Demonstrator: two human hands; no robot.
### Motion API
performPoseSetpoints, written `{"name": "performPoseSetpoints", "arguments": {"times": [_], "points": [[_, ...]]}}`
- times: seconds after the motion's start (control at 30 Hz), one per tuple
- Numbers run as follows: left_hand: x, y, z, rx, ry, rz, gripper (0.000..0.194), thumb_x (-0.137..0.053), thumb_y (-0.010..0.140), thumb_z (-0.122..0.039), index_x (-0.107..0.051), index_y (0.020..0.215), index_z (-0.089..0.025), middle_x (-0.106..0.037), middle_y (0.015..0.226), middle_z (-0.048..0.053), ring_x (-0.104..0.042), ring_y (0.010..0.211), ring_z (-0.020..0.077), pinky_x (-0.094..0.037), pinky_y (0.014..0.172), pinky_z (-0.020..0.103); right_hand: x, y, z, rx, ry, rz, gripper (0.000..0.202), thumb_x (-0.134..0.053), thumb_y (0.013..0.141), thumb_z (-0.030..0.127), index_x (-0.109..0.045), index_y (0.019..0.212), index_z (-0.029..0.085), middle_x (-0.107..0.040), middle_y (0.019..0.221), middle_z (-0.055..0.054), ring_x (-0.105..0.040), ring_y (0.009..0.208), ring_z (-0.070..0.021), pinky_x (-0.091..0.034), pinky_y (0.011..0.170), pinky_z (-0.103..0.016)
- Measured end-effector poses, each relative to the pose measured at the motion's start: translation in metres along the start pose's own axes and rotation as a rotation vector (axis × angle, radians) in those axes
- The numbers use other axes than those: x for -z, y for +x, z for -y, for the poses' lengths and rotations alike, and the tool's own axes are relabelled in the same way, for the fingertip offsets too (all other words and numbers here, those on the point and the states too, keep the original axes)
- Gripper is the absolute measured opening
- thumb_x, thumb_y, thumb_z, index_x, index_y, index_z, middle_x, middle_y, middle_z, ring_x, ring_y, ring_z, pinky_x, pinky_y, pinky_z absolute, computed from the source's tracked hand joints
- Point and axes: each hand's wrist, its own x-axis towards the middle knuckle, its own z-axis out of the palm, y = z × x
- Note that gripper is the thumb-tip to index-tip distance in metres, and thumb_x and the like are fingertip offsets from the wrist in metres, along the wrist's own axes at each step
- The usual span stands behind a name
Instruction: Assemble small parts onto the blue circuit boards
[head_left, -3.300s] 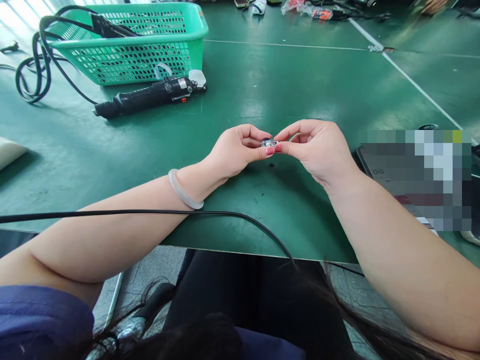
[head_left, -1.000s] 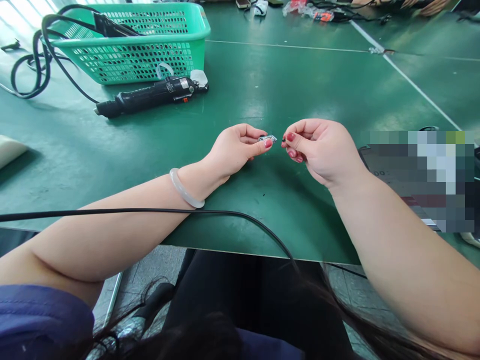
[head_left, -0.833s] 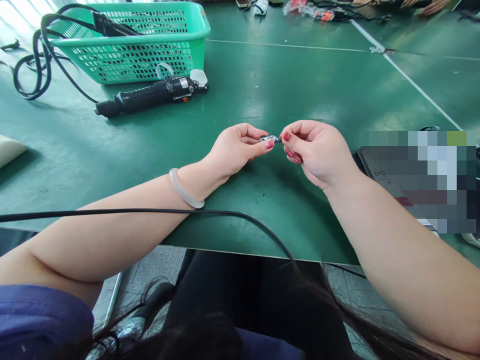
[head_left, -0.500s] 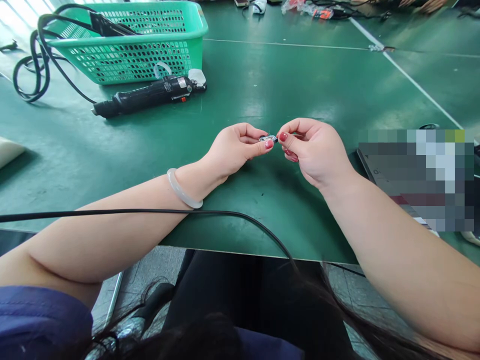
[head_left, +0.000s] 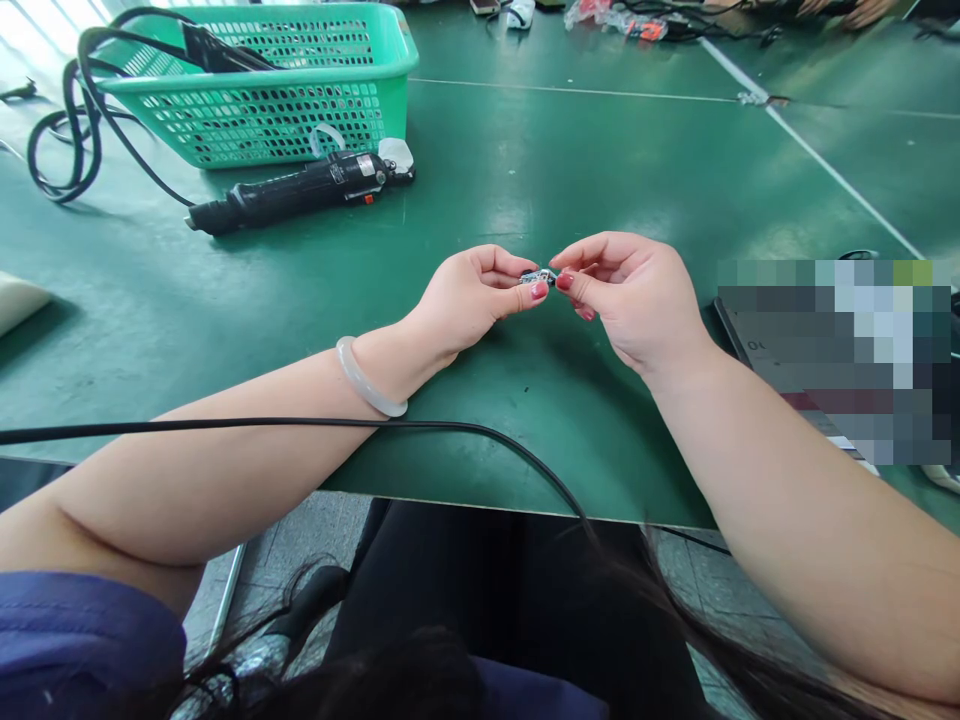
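My left hand [head_left: 472, 298] pinches a small silver-and-black part [head_left: 537, 276] between thumb and fingers, just above the green table [head_left: 480, 455]. Fine detail on the part is too small to make out. At the part's right end is my right hand [head_left: 637, 300], its thumb and fingers closed on that end, with the index fingertip lying along the top. The fingers hide much of the part.
A black electric screwdriver [head_left: 292, 192] lies before a green perforated basket [head_left: 262, 115] holding black cables. A black cable [head_left: 300, 424] crosses my left forearm. On the right rests a blurred dark flat object [head_left: 825, 360]. Another person's hands [head_left: 847, 10] show at the far edge.
My right index finger has lifted and straightened a little over the part, and the right thumb has shifted slightly. The left hand keeps its pinch, almost unmoved.
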Motion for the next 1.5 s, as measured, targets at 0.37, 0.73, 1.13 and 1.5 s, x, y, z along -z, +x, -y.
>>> {"name": "performPoseSetpoints", "arguments": {"times": [0.37,0.73,1.13,1.5], "points": [[0.000,0.000,-0.001,0.005,0.036,-0.004,0.026,-0.083,0.069,-0.016,-0.062,0.083,-0.013,-0.071,0.081,0.003,-0.068,0.082,0.0110,-0.053,0.082,0.027,0.001,-0.002,0.009,0.005,-0.103,-0.034,0.017,-0.071,0.078,0.026,-0.077,0.093,0.020,-0.067,0.072,-0.002,-0.060,0.063,-0.0147,-0.052,0.063,-0.034],[0.001,0.002,0.001,-0.007,0.035,0.004,0.025,-0.084,0.069,-0.017,-0.063,0.084,-0.013,-0.070,0.078,0.002,-0.068,0.080,0.0110,-0.052,0.081,0.027,0.003,-0.005,0.014,0.037,-0.217,-0.053,0.012,-0.070,0.080,0.028,-0.079,0.086,0.024,-0.072,0.074,-0.003,-0.067,0.072,-0.0212,-0.055,0.066,-0.037],[0.000,0.000,0.000,0.016,0.034,0.021,0.024,-0.083,0.071,-0.019,-0.064,0.085,-0.013,-0.069,0.075,0.001,-0.066,0.075,0.0104,-0.050,0.076,0.026,0.005,-0.005,0.015,0.110,-0.253,-0.040,0.021,-0.071,0.077,0.021,-0.078,0.097,0.023,-0.074,0.089,-0.003,-0.068,0.079,-0.0186,-0.056,0.078,-0.038],[0.002,0.001,0.001,0.002,0.091,0.047,0.024,-0.081,0.073,-0.024,-0.066,0.089,-0.014,-0.069,0.074,0.002,-0.065,0.074,0.0113,-0.048,0.073,0.026,0.007,-0.005,0.012,0.141,-0.314,-0.034,0.010,-0.074,0.079,0.032,-0.079,0.086,0.027,-0.075,0.090,-0.003,-0.067,0.084,-0.0222,-0.053,0.073,-0.037]]}}
